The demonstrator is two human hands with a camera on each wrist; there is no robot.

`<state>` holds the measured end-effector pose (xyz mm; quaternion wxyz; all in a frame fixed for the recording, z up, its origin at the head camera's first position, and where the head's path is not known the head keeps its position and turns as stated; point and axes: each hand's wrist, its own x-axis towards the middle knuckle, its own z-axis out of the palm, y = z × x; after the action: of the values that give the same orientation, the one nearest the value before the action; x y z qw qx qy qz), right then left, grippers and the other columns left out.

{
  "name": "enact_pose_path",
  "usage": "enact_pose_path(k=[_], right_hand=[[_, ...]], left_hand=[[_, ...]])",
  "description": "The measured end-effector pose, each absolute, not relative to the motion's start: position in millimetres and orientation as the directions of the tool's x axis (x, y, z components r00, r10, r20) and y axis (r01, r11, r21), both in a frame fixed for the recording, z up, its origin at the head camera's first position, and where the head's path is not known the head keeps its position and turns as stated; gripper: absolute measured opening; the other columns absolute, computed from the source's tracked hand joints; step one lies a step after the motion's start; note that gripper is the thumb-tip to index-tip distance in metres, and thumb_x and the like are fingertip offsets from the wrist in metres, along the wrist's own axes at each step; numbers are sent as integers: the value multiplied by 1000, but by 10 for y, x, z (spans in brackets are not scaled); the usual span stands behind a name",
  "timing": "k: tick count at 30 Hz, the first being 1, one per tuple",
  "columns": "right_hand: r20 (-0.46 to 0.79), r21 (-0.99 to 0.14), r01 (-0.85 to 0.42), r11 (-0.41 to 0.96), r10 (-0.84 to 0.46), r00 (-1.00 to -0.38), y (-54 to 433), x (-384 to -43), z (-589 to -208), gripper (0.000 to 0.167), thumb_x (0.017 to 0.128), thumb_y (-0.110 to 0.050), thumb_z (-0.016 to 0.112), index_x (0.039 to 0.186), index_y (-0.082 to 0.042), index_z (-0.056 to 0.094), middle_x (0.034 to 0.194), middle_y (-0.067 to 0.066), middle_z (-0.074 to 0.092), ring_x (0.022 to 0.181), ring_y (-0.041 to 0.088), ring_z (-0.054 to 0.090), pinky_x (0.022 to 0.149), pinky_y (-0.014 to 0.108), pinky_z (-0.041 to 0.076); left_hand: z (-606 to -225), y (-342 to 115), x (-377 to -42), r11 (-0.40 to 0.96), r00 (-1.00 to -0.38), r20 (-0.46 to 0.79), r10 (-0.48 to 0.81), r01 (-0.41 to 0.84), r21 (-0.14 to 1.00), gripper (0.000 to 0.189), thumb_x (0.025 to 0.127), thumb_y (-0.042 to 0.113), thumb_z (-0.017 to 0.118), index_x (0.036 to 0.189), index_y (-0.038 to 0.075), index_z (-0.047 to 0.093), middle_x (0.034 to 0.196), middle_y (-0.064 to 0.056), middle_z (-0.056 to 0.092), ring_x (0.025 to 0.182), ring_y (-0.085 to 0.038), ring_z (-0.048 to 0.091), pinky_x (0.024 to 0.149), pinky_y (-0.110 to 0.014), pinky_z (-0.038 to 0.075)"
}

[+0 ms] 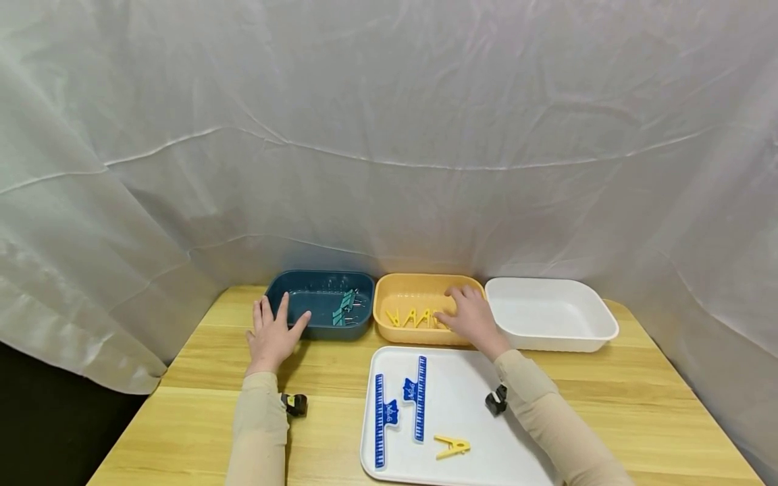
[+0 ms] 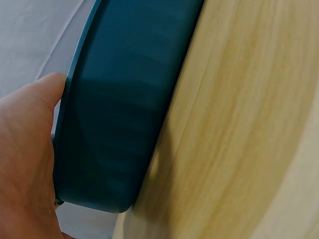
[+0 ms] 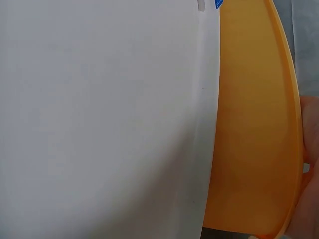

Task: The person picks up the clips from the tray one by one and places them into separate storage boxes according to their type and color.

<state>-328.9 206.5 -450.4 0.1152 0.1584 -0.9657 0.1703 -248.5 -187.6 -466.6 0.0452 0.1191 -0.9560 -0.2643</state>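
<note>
My left hand (image 1: 271, 339) rests with spread fingers over the near left corner of the dark teal bin (image 1: 316, 332); in the left wrist view its thumb (image 2: 52, 88) lies at the rim. Several teal clips (image 1: 344, 308) with wire handles lie at that bin's right end. My right hand (image 1: 473, 318) reaches over the near right side of the orange bin (image 1: 425, 336), thumb and index finger apart. Inside, several yellow clothespins (image 1: 410, 317) stand in a row, the rightmost partly hidden by the thumb. In the right wrist view, only the hand's edge (image 3: 310, 134) shows behind the bin.
On a white tray (image 1: 468, 378) in front lie two long blue clips (image 1: 379, 422) with a piano-key pattern and one yellow clothespin (image 1: 452, 446). A white bin (image 1: 550, 310) stands right of the orange one. Behind the wooden table (image 1: 188, 418) hangs a pale curtain (image 1: 389, 121).
</note>
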Motion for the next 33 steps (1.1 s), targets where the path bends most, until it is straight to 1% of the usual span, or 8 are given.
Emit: enact_pose_path(k=[5, 13, 17, 20, 24, 28, 33], right_hand=[[305, -292, -367, 883, -278, -911, 2113, -3239, -4507, 53, 82, -42, 74, 119, -6, 62, 113, 17, 59, 104, 33, 53, 90, 49, 47], [289, -342, -342, 875, -248, -924, 2198, -3105, -4463, 54, 83, -42, 74, 122, -6, 61, 117, 17, 58, 104, 33, 52, 89, 50, 47], [298, -349, -346, 871, -247, -922, 2241, -3039, -4432, 53, 83, -41, 74, 120, -5, 62, 114, 17, 59, 102, 33, 52, 87, 48, 47], [316, -349, -355, 867, -248, -916, 2276, -2999, -4426, 52, 83, -39, 75, 119, -4, 62, 111, 17, 60, 99, 33, 51, 85, 47, 46], [331, -364, -366, 857, -248, -910, 2317, -2937, -4417, 52, 81, -36, 77, 118, -3, 62, 113, 17, 59, 102, 34, 51, 85, 48, 46], [340, -358, -373, 856, -252, -906, 2353, -2859, -4408, 53, 79, -34, 80, 119, -3, 62, 114, 19, 59, 106, 35, 51, 87, 48, 46], [342, -339, -381, 860, -264, -902, 2394, -2755, -4410, 55, 79, -34, 80, 120, -3, 62, 116, 19, 58, 105, 34, 51, 86, 47, 46]], left_hand=[[-4662, -1872, -2492, 835, -967, 29, -251, -202, 511, 90, 90, 76, 32, 159, 23, 5, 162, -20, -18, 149, -41, -20, 107, -80, 4], [-4671, -1870, -2507, 832, -967, 29, -252, -201, 517, 90, 91, 76, 32, 159, 23, 6, 162, -19, -18, 149, -38, -23, 107, -79, 3], [-4676, -1869, -2511, 832, -967, 31, -253, -201, 516, 90, 91, 75, 33, 159, 24, 5, 162, -19, -18, 149, -39, -23, 107, -79, 3], [-4678, -1867, -2511, 834, -966, 36, -255, -200, 515, 89, 91, 75, 33, 159, 24, 6, 162, -20, -17, 149, -40, -20, 108, -79, 4], [-4677, -1861, -2511, 836, -966, 42, -256, -199, 511, 89, 91, 75, 34, 159, 23, 7, 162, -20, -16, 150, -42, -16, 107, -79, 5], [-4673, -1860, -2509, 834, -967, 35, -253, -199, 515, 89, 92, 74, 34, 159, 23, 7, 162, -20, -17, 149, -41, -20, 108, -79, 4], [-4673, -1865, -2510, 831, -967, 29, -252, -200, 520, 87, 93, 71, 36, 159, 23, 6, 162, -20, -18, 149, -39, -23, 108, -79, 3]])
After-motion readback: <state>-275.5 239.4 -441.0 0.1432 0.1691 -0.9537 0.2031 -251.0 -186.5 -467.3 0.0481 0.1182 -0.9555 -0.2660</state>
